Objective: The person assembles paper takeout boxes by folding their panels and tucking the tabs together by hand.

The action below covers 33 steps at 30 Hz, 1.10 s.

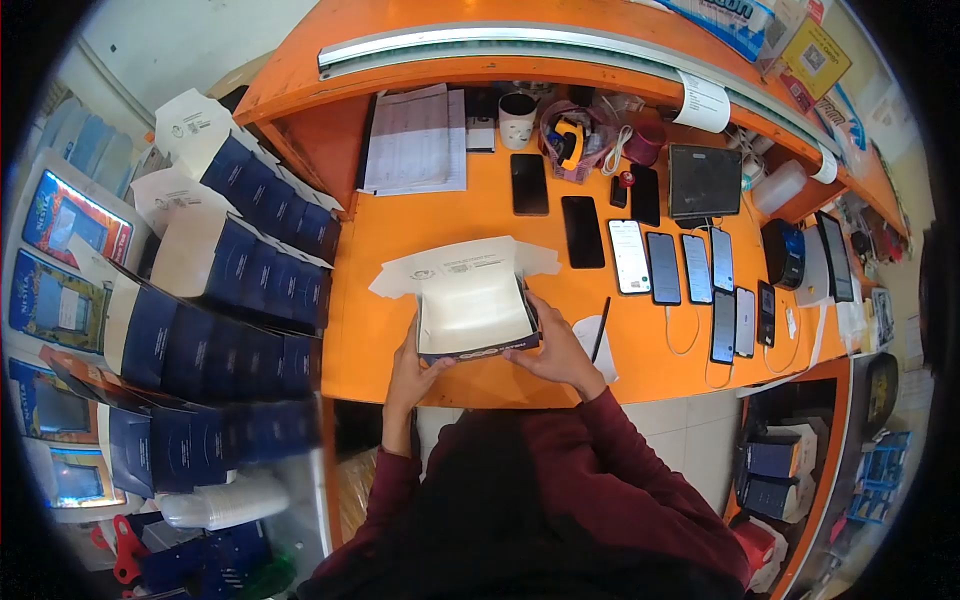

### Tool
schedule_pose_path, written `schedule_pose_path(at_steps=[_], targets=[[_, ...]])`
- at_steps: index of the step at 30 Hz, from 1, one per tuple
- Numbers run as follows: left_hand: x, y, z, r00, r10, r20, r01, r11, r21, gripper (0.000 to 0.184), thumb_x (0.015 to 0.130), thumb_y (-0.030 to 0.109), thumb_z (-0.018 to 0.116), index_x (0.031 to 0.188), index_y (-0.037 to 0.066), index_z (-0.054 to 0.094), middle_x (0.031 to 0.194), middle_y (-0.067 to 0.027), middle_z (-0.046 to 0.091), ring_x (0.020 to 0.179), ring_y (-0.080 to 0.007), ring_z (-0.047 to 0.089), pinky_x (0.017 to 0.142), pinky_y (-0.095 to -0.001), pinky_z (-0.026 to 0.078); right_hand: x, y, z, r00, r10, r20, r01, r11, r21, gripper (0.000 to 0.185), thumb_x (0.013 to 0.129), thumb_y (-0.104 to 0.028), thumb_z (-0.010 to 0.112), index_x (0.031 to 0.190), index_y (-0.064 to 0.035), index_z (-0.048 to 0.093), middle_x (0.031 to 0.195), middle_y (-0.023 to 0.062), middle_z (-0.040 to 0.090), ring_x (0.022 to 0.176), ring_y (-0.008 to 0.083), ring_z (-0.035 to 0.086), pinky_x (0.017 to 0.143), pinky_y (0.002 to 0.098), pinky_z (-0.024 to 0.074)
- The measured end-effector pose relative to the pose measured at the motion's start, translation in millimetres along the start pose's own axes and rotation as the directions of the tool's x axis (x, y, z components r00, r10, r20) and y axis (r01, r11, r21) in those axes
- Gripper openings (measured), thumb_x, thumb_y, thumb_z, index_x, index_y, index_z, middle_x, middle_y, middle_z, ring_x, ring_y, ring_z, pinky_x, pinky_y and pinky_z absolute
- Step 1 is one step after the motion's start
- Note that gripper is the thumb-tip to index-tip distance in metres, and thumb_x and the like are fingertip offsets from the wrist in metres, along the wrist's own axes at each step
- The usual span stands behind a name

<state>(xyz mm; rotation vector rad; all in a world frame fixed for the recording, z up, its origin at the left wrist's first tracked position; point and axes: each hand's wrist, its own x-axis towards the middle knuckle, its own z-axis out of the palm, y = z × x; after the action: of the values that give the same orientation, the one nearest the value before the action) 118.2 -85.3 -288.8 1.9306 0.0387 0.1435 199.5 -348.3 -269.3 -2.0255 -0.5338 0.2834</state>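
Observation:
An open cardboard box, white inside and dark blue outside, is held over the near edge of the orange desk. Its lid with side flaps stands raised on the far side, with small print on it. My left hand grips the box's left side, thumb along the front wall. On the right side, my right hand grips it the same way. Nothing shows inside the box. Just right of my right hand lie a black pen and a white slip of paper.
Stacks of similar blue boxes stand at the left. Several phones, some lit and on cables, cover the desk's right half. Papers, a cup and a basket sit at the back under an orange shelf.

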Motion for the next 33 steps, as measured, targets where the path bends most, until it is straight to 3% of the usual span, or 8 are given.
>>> schedule_pose_path(at_steps=[7,16,19,22,25,28,31,33], targets=[[12.5,12.6,-1.6,0.988,-0.147,0.038,0.144,0.987,0.067,0.1,0.073,0.024,0.091,0.15,-0.006,0.035,0.127,-0.0247,0.065,0.117,-0.0292,0.066,0.092,-0.0388,0.056,3.3,-18.1,-14.1,0.986,0.163,0.036,-0.145,0.945,-0.292,0.102,0.073,-0.04,0.087,0.152,-0.0028,0.033,0.133,0.0201,0.061,0.117,0.0394,0.056,0.096,0.0452,0.0483],[-0.9,-6.9,11.5,0.992,-0.063,-0.107,0.068,0.996,0.05,0.096,0.07,0.017,0.092,0.148,-0.002,0.04,0.132,-0.0242,0.057,0.112,-0.0291,0.067,0.091,-0.0374,0.059,-13.3,54.1,9.2,0.965,-0.254,-0.062,0.214,0.904,-0.37,0.07,0.079,-0.031,0.081,0.132,0.0004,0.048,0.15,0.0131,0.048,0.122,0.0338,0.054,0.092,0.0409,0.0554],[-6.3,-0.3,11.5,0.992,-0.043,-0.122,0.069,0.974,0.215,0.093,0.073,0.024,0.09,0.148,0.0,0.041,0.136,-0.0211,0.047,0.122,-0.0302,0.057,0.092,-0.0417,0.058,-7.5,75.6,10.7,0.925,-0.376,-0.05,0.321,0.847,-0.422,0.054,0.081,-0.025,0.08,0.119,0.0008,0.052,0.153,0.0117,0.045,0.123,0.0319,0.054,0.091,0.0387,0.056],[-8.4,17.6,5.0,0.974,0.106,-0.202,0.05,0.764,0.643,0.088,0.076,0.036,0.086,0.146,0.004,0.046,0.138,-0.0179,0.039,0.129,-0.0323,0.045,0.098,-0.0477,0.049,-8.4,90.6,10.7,0.924,-0.382,0.009,0.351,0.839,-0.416,0.039,0.08,-0.023,0.079,0.101,-0.0011,0.054,0.155,0.0108,0.043,0.125,0.0298,0.054,0.091,0.0375,0.0565],[3.2,64.4,12.9,0.936,0.271,-0.224,-0.01,0.657,0.754,0.084,0.075,0.044,0.084,0.143,0.006,0.051,0.137,-0.0145,0.043,0.134,-0.033,0.037,0.104,-0.0471,0.039,-8.8,90.9,6.0,0.875,-0.484,0.007,0.433,0.776,-0.459,0.033,0.08,-0.021,0.08,0.086,-0.0033,0.052,0.153,0.0123,0.044,0.126,0.0302,0.054,0.091,0.0368,0.0568],[28.0,102.8,27.6,0.918,0.282,0.279,-0.394,0.563,0.727,0.067,0.075,0.033,0.085,0.132,0.007,0.059,0.131,-0.0119,0.055,0.127,-0.0363,0.046,0.106,-0.0472,0.037,-5.3,89.9,4.4,0.834,-0.552,-0.002,0.489,0.74,-0.462,0.03,0.08,-0.022,0.08,0.084,-0.0044,0.055,0.15,0.0142,0.046,0.126,0.0316,0.055,0.091,0.0369,0.0571],[49.5,75.9,53.3,0.807,0.085,0.584,-0.498,0.63,0.596,0.043,0.08,0.025,0.078,0.118,0.009,0.066,0.124,-0.0073,0.063,0.118,-0.033,0.056,0.1,-0.0453,0.044,-5.4,84.4,0.2,0.834,-0.552,-0.005,0.501,0.761,-0.412,0.027,0.082,-0.022,0.079,0.085,-0.005,0.059,0.148,0.0157,0.047,0.125,0.0328,0.056,0.091,0.0382,0.0576],[55.4,67.5,63.8,0.783,0.069,0.618,-0.508,0.643,0.572,0.03,0.084,0.021,0.073,0.111,0.009,0.068,0.117,-0.0069,0.066,0.111,-0.031,0.061,0.094,-0.0444,0.049,-5.6,83.5,-3.6,0.852,-0.524,0.019,0.494,0.789,-0.365,0.025,0.084,-0.022,0.079,0.087,-0.005,0.061,0.147,0.0161,0.046,0.125,0.0331,0.056,0.092,0.039,0.0578]])
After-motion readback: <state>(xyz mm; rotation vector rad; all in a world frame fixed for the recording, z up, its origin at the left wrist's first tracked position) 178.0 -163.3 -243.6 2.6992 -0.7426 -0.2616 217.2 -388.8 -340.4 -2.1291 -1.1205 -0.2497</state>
